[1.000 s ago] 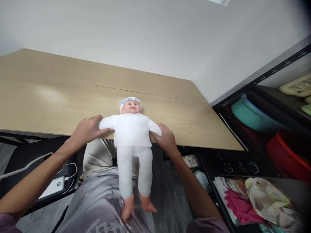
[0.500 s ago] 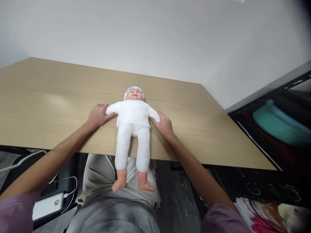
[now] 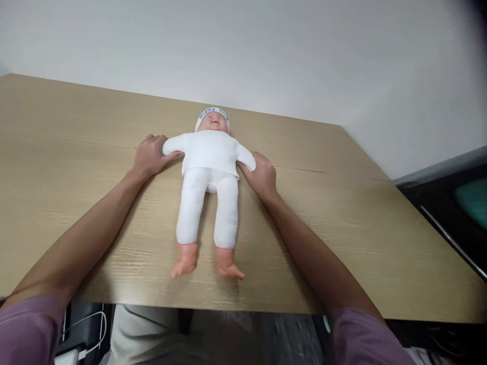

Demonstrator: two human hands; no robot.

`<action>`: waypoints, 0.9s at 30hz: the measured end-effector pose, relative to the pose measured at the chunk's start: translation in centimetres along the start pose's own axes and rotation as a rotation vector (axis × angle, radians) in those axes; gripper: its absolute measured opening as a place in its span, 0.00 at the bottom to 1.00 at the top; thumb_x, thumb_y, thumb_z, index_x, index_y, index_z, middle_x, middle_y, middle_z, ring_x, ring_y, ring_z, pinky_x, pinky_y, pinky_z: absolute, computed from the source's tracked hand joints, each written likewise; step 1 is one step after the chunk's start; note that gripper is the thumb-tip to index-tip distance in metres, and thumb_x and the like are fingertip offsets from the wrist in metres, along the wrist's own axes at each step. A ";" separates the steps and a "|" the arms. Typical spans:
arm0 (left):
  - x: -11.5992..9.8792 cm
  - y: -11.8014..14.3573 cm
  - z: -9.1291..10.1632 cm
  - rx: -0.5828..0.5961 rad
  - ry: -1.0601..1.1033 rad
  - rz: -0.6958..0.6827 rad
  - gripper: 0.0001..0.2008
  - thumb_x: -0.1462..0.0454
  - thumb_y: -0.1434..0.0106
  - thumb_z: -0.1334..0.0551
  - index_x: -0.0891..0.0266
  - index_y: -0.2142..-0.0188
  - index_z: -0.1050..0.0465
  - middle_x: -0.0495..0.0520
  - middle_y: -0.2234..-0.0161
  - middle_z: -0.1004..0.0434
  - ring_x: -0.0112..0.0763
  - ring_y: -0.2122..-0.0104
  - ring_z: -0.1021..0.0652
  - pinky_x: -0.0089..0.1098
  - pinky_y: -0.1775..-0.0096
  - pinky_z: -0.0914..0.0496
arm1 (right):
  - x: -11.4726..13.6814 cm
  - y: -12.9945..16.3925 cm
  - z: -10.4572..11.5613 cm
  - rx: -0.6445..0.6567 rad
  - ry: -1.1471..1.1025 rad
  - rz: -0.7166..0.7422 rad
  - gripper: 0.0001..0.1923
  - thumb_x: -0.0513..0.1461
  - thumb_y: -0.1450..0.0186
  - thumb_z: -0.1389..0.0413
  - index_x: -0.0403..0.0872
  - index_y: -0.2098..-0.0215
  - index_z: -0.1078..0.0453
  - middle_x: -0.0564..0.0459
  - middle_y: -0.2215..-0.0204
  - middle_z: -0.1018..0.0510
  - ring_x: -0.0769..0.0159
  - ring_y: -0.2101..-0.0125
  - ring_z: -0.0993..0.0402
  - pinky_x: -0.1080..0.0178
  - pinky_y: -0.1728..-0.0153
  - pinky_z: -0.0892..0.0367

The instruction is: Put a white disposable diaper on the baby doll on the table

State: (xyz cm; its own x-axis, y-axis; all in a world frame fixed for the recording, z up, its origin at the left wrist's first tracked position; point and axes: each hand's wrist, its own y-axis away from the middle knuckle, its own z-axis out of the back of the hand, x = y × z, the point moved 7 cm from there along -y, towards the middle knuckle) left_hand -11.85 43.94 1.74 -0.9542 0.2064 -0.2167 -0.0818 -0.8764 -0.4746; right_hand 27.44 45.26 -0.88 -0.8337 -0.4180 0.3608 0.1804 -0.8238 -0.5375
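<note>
A baby doll (image 3: 209, 172) in a white suit and a white cap with blue lettering lies on its back on the light wooden table (image 3: 76, 203), head toward the wall, bare feet toward me. My left hand (image 3: 150, 154) grips the doll's arm on the left side. On the other side, my right hand (image 3: 261, 175) holds the doll's other arm against its body. The whole doll rests on the tabletop.
A pale wall rises right behind the table. A dark shelf unit (image 3: 449, 203) with a teal item (image 3: 474, 200) stands at the right. Below the front edge I see my grey-trousered lap (image 3: 144, 334) and a white cable with a device (image 3: 81, 337) at the lower left.
Both hands have slid the doll away from me, further onto the table. Its legs, which hung over the front edge, now lie fully on the tabletop. My view has tilted up.
</note>
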 end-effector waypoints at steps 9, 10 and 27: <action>2.6 -4.4 -2.6 -0.011 -0.020 -0.005 0.39 0.26 0.31 0.41 0.58 0.53 0.22 0.64 0.56 0.16 0.57 0.51 0.22 0.46 0.50 0.31 | -2.4 -4.8 -2.3 -0.021 0.062 0.050 0.34 0.66 0.20 0.49 0.49 0.43 0.20 0.39 0.51 0.12 0.42 0.51 0.19 0.46 0.47 0.24; 2.6 -4.6 -2.8 -0.011 -0.022 -0.005 0.39 0.26 0.31 0.40 0.57 0.53 0.22 0.63 0.56 0.16 0.58 0.50 0.22 0.47 0.48 0.31 | -2.6 -5.1 -2.5 -0.022 0.071 0.050 0.34 0.66 0.20 0.49 0.49 0.43 0.21 0.39 0.51 0.13 0.42 0.51 0.19 0.46 0.47 0.24; 6.9 -2.3 0.0 0.040 0.180 -0.147 0.36 0.33 0.33 0.30 0.53 0.39 0.25 0.63 0.39 0.19 0.56 0.40 0.23 0.52 0.35 0.32 | -6.4 -3.4 -1.6 0.057 0.019 0.123 0.30 0.58 0.22 0.45 0.46 0.34 0.26 0.35 0.44 0.18 0.39 0.46 0.25 0.40 0.40 0.29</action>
State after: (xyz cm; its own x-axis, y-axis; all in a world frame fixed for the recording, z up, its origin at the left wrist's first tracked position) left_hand -18.20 47.42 1.32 -0.8648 0.4042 -0.2980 -0.2307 -0.8469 -0.4791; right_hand 31.36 51.38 -2.56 -0.8128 -0.5107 0.2801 0.3109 -0.7871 -0.5328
